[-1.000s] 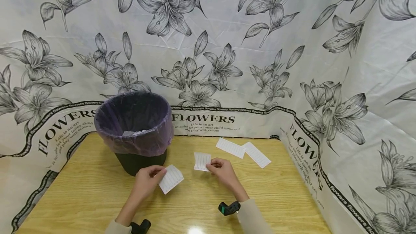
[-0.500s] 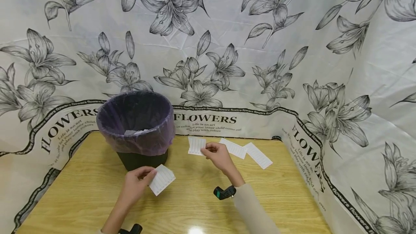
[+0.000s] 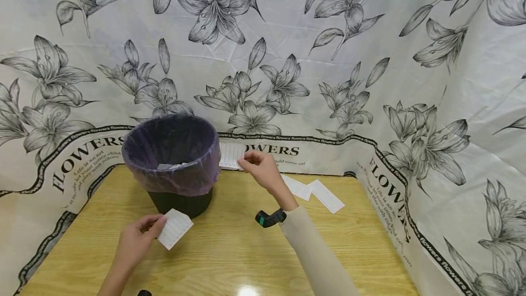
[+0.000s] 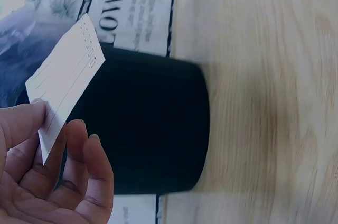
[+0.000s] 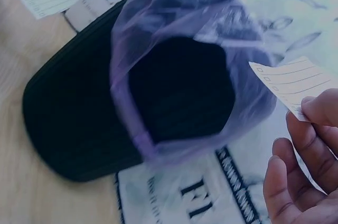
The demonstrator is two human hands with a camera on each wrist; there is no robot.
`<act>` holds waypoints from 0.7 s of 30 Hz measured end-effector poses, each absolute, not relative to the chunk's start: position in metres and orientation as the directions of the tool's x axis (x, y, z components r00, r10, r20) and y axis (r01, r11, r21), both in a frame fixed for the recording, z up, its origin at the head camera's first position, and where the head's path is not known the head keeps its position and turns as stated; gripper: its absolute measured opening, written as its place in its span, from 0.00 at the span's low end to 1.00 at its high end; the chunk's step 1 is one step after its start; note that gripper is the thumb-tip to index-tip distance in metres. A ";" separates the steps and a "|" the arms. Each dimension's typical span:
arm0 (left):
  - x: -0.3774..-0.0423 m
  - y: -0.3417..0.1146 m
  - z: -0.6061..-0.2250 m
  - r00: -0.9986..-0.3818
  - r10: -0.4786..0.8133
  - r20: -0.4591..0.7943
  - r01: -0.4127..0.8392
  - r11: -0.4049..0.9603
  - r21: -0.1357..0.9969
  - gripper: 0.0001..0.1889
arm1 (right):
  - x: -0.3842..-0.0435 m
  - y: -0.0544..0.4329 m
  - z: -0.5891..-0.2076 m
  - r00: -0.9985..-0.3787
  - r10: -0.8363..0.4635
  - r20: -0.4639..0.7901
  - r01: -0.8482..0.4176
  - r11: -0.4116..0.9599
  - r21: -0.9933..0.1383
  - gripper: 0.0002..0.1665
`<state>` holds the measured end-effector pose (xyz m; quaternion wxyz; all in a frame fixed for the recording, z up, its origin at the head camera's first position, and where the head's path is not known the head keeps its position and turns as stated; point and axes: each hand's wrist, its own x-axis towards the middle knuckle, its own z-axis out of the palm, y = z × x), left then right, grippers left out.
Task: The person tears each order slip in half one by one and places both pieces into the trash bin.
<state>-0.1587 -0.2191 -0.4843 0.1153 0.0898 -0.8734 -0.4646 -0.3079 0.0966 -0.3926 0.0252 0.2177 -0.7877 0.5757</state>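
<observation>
Between thumb and fingers, my left hand (image 3: 137, 239) pinches a piece of lined paper (image 3: 174, 228) with one ragged edge, in front of the bin. Small printed boxes run along one edge of that piece (image 4: 79, 57) in the left wrist view. My right hand (image 3: 265, 170) pinches a second lined paper piece (image 3: 232, 155), held up right beside the bin's rim. The black trash bin (image 3: 181, 201) has a purple plastic liner (image 3: 181, 182) folded over its rim. White paper scraps (image 3: 168, 166) show inside it.
Two lined paper slips (image 3: 327, 196) lie overlapping at the back right of the wooden table (image 3: 246, 250). A flower-printed cloth (image 3: 349, 35) hangs behind and along the sides. Dark wrist devices, such as the one on the right wrist (image 3: 269, 218), are worn on the arms.
My right hand has moved up and left with its paper piece, to the bin's rim. My left hand has moved left and slightly down, still pinching its piece.
</observation>
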 end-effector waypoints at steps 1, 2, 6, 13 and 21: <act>-0.157 -0.223 -0.483 -0.955 -0.275 0.109 -0.063 0.549 0.834 0.19 | -0.308 0.094 -0.389 -0.900 -0.320 0.296 -0.378 0.235 -0.896 0.11; -0.156 -0.227 -0.481 -0.953 -0.284 0.106 -0.072 0.550 0.832 0.19 | -0.309 0.091 -0.385 -0.895 -0.328 0.302 -0.386 0.230 -0.893 0.11; -0.153 -0.239 -0.472 -0.946 -0.308 0.104 -0.084 0.538 0.839 0.23 | -0.310 0.080 -0.372 -0.878 -0.350 0.327 -0.417 0.223 -0.881 0.11; -0.149 -0.254 -0.455 -0.918 -0.342 0.200 -0.041 0.583 0.811 0.20 | -0.311 0.062 -0.352 -0.851 -0.381 0.362 -0.474 0.259 -0.842 0.12; -0.144 -0.263 -0.442 -0.907 -0.365 0.209 -0.037 0.565 0.825 0.22 | -0.312 0.043 -0.338 -0.823 -0.410 0.393 -0.530 0.306 -0.791 0.11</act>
